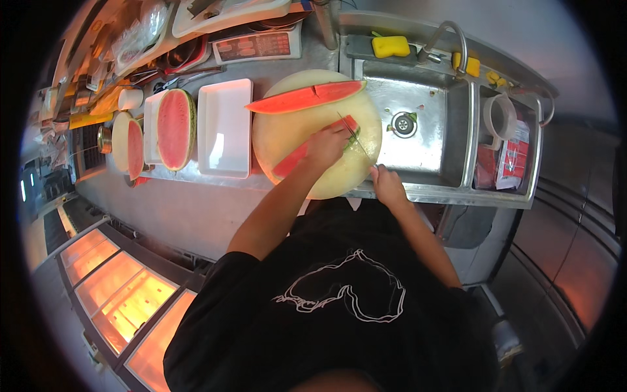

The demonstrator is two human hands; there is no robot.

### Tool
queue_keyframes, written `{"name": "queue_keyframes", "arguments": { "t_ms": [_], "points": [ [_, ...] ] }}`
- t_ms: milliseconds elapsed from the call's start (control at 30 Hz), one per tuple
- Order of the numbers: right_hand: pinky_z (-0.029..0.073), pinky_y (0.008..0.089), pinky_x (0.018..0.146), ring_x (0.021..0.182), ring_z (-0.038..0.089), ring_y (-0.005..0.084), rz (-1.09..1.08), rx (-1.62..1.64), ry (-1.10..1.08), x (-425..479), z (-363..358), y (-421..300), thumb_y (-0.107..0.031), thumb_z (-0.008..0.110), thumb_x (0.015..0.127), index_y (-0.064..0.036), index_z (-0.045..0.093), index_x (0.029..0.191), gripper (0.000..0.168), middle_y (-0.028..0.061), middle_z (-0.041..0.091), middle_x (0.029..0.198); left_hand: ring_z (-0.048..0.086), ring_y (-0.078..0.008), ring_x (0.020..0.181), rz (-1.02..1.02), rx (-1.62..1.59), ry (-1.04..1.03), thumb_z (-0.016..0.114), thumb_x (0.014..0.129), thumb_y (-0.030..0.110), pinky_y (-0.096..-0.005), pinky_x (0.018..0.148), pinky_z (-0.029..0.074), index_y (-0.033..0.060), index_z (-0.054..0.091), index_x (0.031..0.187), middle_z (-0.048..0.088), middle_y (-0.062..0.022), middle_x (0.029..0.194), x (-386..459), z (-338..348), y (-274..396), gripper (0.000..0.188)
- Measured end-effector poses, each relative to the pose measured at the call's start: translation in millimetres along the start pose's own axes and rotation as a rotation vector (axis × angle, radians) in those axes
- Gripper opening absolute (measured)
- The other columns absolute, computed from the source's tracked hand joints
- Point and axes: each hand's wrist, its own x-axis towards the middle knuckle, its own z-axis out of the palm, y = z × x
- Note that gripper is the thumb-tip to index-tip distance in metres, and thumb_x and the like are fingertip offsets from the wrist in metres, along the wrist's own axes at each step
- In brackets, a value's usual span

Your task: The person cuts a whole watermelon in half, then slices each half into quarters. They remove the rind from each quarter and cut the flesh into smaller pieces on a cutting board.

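Note:
My left hand [327, 147] rests over a watermelon wedge [292, 161] on the round cutting board [338, 181], fingers pressed along its upper part. My right hand [389, 186] grips a knife [361, 145] by its handle, near the board's right edge. The thin blade slants up and left across the wedge's far end, close to my left fingertips. Beyond my hands lies a longer watermelon wedge [308, 98], with a notch near its middle and its left tip overhanging the board. Part of the nearer wedge is hidden under my left hand.
Left of the board is a white tray [224, 127], then a cut watermelon piece [175, 130]. A steel sink [411, 157] adjoins on the right, with a faucet [443, 34] and a yellow sponge [391, 47] behind. A scale [257, 46] stands at the back.

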Motion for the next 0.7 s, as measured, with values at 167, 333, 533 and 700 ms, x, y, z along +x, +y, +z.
{"name": "queue_keyframes", "arguments": {
  "t_ms": [167, 333, 533, 700],
  "points": [
    [0.048, 0.0627, 0.079, 0.085, 0.062, 0.0553, 0.019, 0.030, 0.029, 8, 10, 2, -0.038, 0.044, 0.105, 0.001, 0.059, 0.107, 0.042, 0.0343, 0.065, 0.085, 0.067, -0.0261, 0.089, 0.038, 0.028, 0.028, 0.065, 0.087, 0.020, -0.0411, 0.074, 0.057, 0.0110, 0.068, 0.093, 0.067, -0.0042, 0.095, -11, 5, -5, 0.011],
    [0.049, 0.0629, 0.076, 0.084, 0.062, 0.0559, 0.014, 0.003, -0.024, -34, -42, -38, -0.038, 0.044, 0.105, 0.002, 0.060, 0.101, 0.043, 0.0344, 0.065, 0.083, 0.067, -0.0261, 0.088, 0.121, 0.060, 0.019, 0.065, 0.087, 0.018, -0.0393, 0.075, 0.057, 0.0101, 0.068, 0.091, 0.066, -0.0049, 0.093, -12, 1, -12, 0.010],
    [0.049, 0.0625, 0.076, 0.084, 0.061, 0.0560, 0.024, 0.007, -0.031, -12, -4, -19, -0.038, 0.044, 0.105, 0.001, 0.060, 0.104, 0.043, 0.0348, 0.064, 0.083, 0.066, -0.0272, 0.088, 0.093, 0.026, 0.036, 0.063, 0.088, 0.017, -0.0418, 0.075, 0.056, 0.0100, 0.068, 0.090, 0.065, -0.0057, 0.093, -12, -1, -8, 0.009],
    [0.048, 0.0633, 0.081, 0.090, 0.061, 0.0555, -0.003, 0.074, -0.029, 9, 17, -3, -0.038, 0.042, 0.105, 0.001, 0.061, 0.107, 0.043, 0.0361, 0.064, 0.088, 0.066, -0.0283, 0.090, 0.028, 0.012, 0.065, 0.063, 0.089, 0.017, -0.0433, 0.077, 0.056, 0.0084, 0.067, 0.088, 0.065, -0.0074, 0.090, -16, 5, -8, 0.010]
  ]
}}
